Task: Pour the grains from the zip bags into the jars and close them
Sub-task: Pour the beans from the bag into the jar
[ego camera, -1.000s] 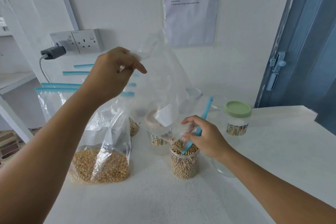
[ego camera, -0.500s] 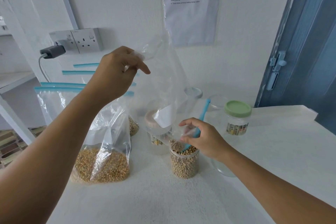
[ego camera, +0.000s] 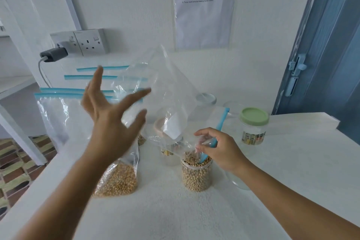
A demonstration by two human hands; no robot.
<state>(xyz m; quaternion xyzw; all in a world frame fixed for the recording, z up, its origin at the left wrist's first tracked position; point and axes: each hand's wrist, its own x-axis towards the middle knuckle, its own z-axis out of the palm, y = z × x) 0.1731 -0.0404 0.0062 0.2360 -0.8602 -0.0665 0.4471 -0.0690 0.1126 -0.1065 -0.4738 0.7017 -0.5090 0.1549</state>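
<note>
Head view: R hand (ego camera: 220, 150) pinches empty bag (ego camera: 167, 91) over jar (ego camera: 196, 173); L hand (ego camera: 113, 111) spread.

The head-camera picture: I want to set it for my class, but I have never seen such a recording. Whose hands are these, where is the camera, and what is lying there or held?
There is no machine: a person wears one camera on the head, looking down at their own hands. The left hand is open with fingers spread. The right hand pinches the mouth of an emptied zip bag over an open jar full of grains. On the white table also stand a bag of grains and a green-lidded jar.
</note>
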